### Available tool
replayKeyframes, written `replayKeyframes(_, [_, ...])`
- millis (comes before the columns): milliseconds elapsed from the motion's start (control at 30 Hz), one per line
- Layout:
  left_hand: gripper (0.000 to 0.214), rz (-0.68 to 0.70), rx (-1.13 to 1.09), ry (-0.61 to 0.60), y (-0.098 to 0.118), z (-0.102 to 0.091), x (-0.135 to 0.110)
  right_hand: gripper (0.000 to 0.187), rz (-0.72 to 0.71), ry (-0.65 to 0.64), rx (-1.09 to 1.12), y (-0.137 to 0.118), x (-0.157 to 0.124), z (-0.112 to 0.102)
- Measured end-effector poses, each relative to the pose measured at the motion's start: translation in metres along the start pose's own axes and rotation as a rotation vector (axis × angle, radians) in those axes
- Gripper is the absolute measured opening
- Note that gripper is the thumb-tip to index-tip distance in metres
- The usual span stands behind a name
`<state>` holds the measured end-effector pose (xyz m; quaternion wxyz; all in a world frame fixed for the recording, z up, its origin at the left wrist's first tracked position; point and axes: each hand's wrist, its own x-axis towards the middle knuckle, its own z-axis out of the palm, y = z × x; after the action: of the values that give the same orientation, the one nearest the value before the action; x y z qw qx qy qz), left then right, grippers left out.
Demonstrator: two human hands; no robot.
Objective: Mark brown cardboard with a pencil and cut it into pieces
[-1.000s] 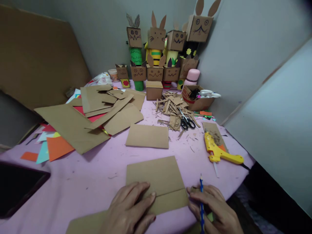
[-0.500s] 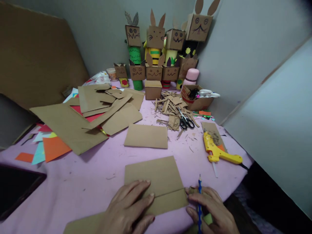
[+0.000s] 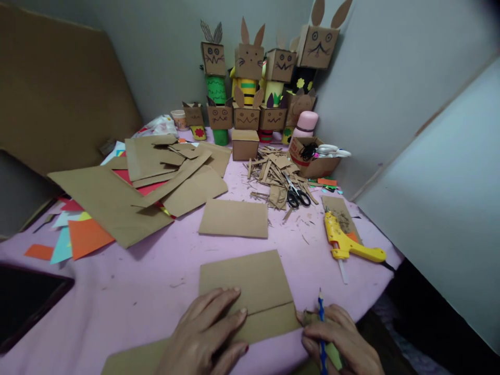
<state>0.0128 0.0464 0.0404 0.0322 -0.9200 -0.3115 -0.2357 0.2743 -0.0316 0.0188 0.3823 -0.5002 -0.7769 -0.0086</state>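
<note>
My left hand (image 3: 207, 333) lies flat with fingers spread on a brown cardboard sheet (image 3: 246, 281) near the front edge of the pink table (image 3: 128, 291). A narrower cardboard strip (image 3: 269, 323) lies on that sheet, and the left fingertips press on it. My right hand (image 3: 339, 344) sits at the strip's right end, closed around a blue pencil (image 3: 322, 328) that points up and away. A greenish bit shows under the right hand.
A second cardboard rectangle (image 3: 234, 219) lies further back. Loose cardboard sheets (image 3: 128, 187) and coloured paper (image 3: 84, 234) lie left. Scraps with black scissors (image 3: 296, 195), a yellow glue gun (image 3: 347, 242), a small box (image 3: 312, 161) and cardboard rabbit figures (image 3: 250, 78) stand behind. A dark tablet (image 3: 23, 302) is front left.
My right hand with the pencil has drawn slightly back toward me and down. The left hand stays on the cardboard.
</note>
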Motion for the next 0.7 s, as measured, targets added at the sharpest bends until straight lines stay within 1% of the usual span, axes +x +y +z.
replayKeyframes(167, [0.029, -0.017, -0.025, 0.012, 0.001, 0.000, 0.001, 0.028, 0.052, -0.048, 0.095, 0.000, -0.006, -0.004])
replayKeyframes(367, [0.031, -0.005, -0.004, 0.011, 0.000, -0.001, 0.001, 0.029, 0.159, -0.037, 0.029, 0.005, -0.010, 0.002])
replayKeyframes(533, [0.036, 0.024, 0.041, -0.005, -0.001, 0.000, 0.000, 0.032, 0.123, -0.065, -0.042, 0.007, -0.004, 0.004])
replayKeyframes(700, [0.036, 0.051, 0.069, 0.000, -0.002, 0.000, 0.002, 0.020, 0.108, -0.026, -0.030, 0.005, 0.004, 0.004])
